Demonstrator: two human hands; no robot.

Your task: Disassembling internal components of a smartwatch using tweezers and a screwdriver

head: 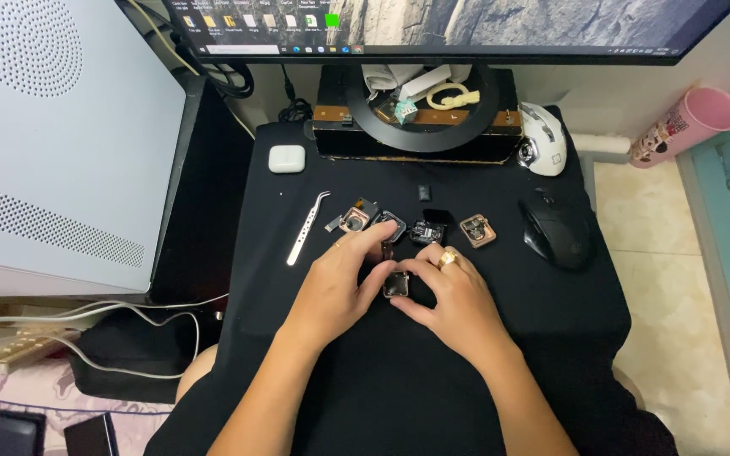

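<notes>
My left hand [341, 283] and my right hand [449, 295] meet over a black cloth-covered table [500, 355]. Together they pinch a small dark square watch-like case [396, 285] with a short strap piece rising from it. A gold ring sits on a finger of my right hand. Just beyond the fingers lie small parts in a row: a copper-coloured round part [353, 219], a dark frame [390, 225], a black module [427, 230] and a square copper part [477, 230].
Silver tweezers [307, 228] lie left of the parts. A white earbud case [286, 159], a black mouse [556, 234], a white mouse [542, 138], a monitor on a round stand [420, 127], a white computer case [52, 143] and a pink bottle [686, 125] surround the work spot.
</notes>
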